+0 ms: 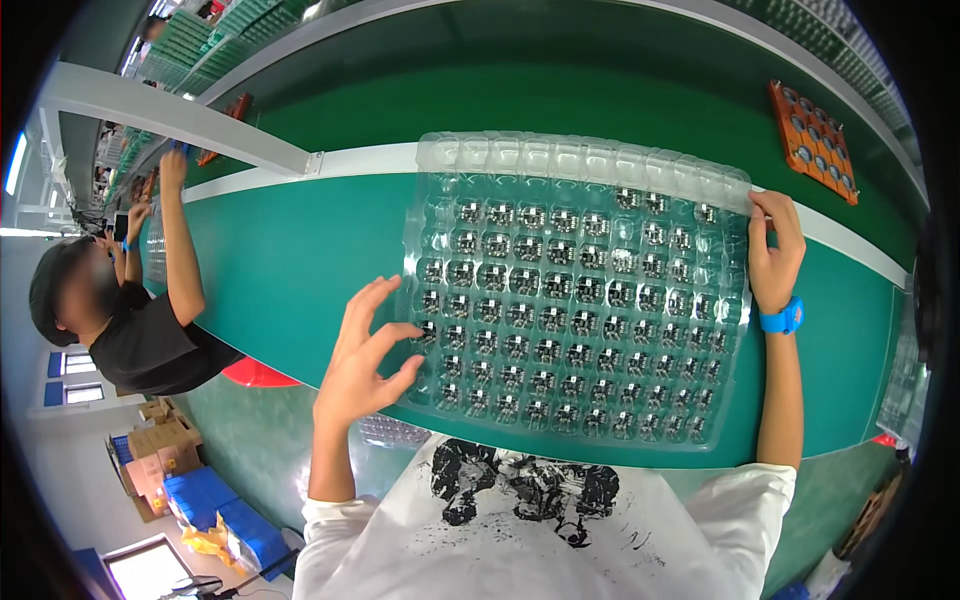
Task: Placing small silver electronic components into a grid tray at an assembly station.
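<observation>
A clear plastic blister tray (590, 160) lies in front of me on the green work surface (290, 250). Most of its pockets hold small black-and-silver circuit boards (527, 281), while the far row and a few pockets by the far corners hold none. My left hand (362, 355) is at the tray's left side with fingers spread, the index fingertip at a circuit board in the leftmost column. At the far right corner, my right hand (777, 250) grips the tray's edge between thumb and fingers. A blue band (783, 317) circles that wrist.
An orange fixture with round holes (815, 145) rests beyond a pale rail (365, 160) on the far right. A white post (180, 115) slants in from the left. A co-worker in black (160, 335) works farther left. Cardboard boxes (165, 450) and blue containers (225, 515) stand at lower left.
</observation>
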Demonstrator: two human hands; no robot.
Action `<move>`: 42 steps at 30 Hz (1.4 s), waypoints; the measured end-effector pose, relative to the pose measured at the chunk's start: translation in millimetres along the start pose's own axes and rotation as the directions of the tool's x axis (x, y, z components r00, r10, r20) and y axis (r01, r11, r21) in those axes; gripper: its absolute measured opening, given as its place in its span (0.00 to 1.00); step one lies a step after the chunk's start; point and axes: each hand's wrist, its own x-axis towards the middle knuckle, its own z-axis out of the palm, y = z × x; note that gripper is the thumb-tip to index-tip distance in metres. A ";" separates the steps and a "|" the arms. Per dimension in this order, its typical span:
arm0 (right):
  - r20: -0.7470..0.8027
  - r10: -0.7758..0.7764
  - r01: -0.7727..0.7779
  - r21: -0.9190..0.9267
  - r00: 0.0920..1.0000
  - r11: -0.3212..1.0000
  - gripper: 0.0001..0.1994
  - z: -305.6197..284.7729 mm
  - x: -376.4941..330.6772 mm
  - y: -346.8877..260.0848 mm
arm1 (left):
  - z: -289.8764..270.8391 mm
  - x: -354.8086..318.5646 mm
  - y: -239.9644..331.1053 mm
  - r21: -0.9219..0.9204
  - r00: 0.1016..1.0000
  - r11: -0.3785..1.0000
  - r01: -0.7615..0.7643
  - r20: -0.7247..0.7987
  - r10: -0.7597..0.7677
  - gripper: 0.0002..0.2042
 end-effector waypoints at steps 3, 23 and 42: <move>0.006 -0.018 0.018 0.014 1.000 1.000 0.06 3.0 1.3 -1.6 | 10.4 1.2 0.5 0.073 1.000 0.997 -0.005 -0.025 0.006 0.09; -0.001 -0.034 0.034 0.031 0.999 0.999 0.05 -0.8 -0.2 3.1 | 14.8 20.1 -11.0 0.085 0.980 0.990 -0.113 -0.154 0.125 0.14; -0.038 -0.046 0.048 0.066 0.998 0.997 0.06 1.7 0.3 6.2 | -12.1 62.1 9.0 0.177 0.923 0.967 -0.185 -0.307 0.233 0.06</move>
